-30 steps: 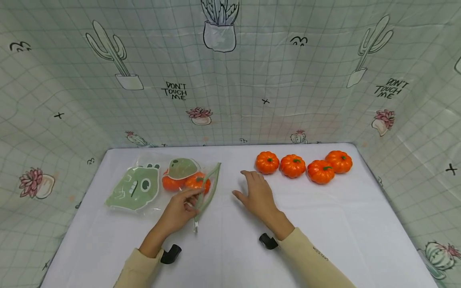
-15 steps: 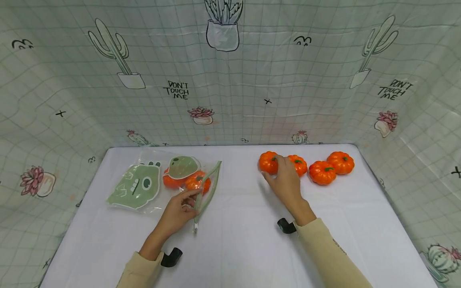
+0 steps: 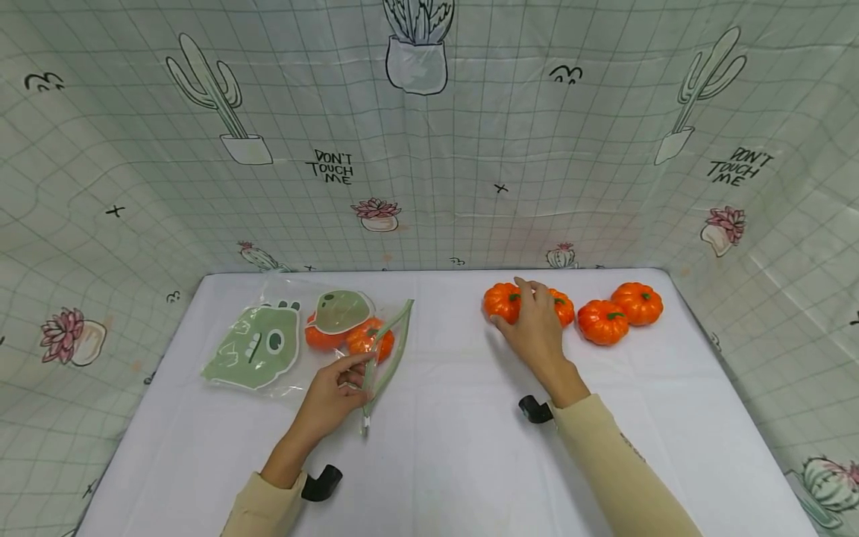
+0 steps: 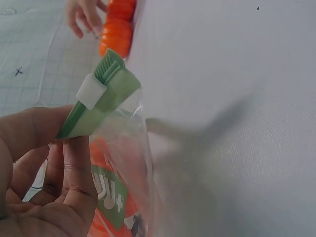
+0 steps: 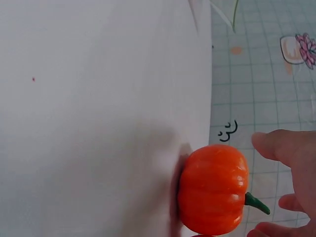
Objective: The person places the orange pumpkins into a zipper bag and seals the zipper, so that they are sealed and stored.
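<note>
A clear zip bag [image 3: 282, 382] printed with a green cartoon monster lies at the left, with two orange toy pumpkins [image 3: 365, 335] inside it. My left hand [image 3: 332, 391] pinches the green zip edge [image 4: 111, 81] of the bag between thumb and fingers, near its white slider [image 4: 92, 91], and the bag's mouth gapes. Above the row of loose pumpkins is my right hand [image 3: 538, 332], thumb and fingers spread. Its thumb and fingertips overlap the leftmost loose pumpkin [image 5: 215, 190] in the head view; the right wrist view shows them apart from its green stem. The hand partly hides the second pumpkin [image 3: 564, 307].
Two more pumpkins, a front one [image 3: 602, 322] and a back one [image 3: 637, 303], sit side by side farther right on the white table [image 3: 443, 447]. A printed cloth [image 3: 429, 186] hangs behind and at both sides. Each wrist carries a black camera mount [image 3: 322, 483].
My right hand has moved rightward and away from me, from the middle of the table to over the leftmost loose pumpkins. My left hand keeps its pinch on the bag's edge.
</note>
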The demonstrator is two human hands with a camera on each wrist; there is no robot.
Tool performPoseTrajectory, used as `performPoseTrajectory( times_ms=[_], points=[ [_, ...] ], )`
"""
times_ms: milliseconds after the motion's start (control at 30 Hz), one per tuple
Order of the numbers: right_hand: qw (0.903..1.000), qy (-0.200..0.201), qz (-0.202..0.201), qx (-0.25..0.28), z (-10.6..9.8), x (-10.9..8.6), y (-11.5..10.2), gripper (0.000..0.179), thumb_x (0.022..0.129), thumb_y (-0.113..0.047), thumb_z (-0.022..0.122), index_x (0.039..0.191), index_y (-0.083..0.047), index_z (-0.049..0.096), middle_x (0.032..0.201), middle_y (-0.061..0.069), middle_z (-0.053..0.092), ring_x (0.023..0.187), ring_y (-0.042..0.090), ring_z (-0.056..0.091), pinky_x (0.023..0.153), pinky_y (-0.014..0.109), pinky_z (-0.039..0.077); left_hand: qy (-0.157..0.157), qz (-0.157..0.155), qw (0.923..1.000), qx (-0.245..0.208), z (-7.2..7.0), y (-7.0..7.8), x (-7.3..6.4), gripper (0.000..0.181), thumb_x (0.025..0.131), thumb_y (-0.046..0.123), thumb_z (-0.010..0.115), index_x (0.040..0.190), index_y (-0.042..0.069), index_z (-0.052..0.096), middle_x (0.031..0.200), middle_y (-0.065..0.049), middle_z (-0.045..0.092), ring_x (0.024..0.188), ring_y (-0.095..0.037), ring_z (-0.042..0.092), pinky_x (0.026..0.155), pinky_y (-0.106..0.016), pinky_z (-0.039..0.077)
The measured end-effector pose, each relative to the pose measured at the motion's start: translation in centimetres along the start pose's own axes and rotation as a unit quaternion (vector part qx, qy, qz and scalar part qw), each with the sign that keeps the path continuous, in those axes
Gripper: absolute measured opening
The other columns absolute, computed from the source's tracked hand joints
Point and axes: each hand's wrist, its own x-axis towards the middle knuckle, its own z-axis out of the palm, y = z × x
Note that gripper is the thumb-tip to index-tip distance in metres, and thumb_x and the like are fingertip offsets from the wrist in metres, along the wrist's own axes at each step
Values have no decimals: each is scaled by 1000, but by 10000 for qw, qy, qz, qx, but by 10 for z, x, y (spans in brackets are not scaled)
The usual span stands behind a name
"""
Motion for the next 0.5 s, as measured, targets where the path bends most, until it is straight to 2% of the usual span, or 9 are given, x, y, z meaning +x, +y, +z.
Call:
performPoseTrajectory(
  times_ms=[233,500],
  points=[
    [9991,-397,-23,-170,5,6,0,79,89,-24,86,153,2,47,146,32,48,135,48,45,109,64,46,43,41,10000,-67,0,-3,0,55,82,-20,68,135,-8,65,110,-19,60,92,-21,58,70,-18,53],
    [9994,-296,-116,-139,13,7,2,74,87,-19,88,148,4,52,140,31,48,131,48,45,109,61,45,57,-58,9999,-76,1,-3,1,55,82,-20,68,136,-6,66,112,-19,60,93,-21,58,70,-18,53]
  ],
)
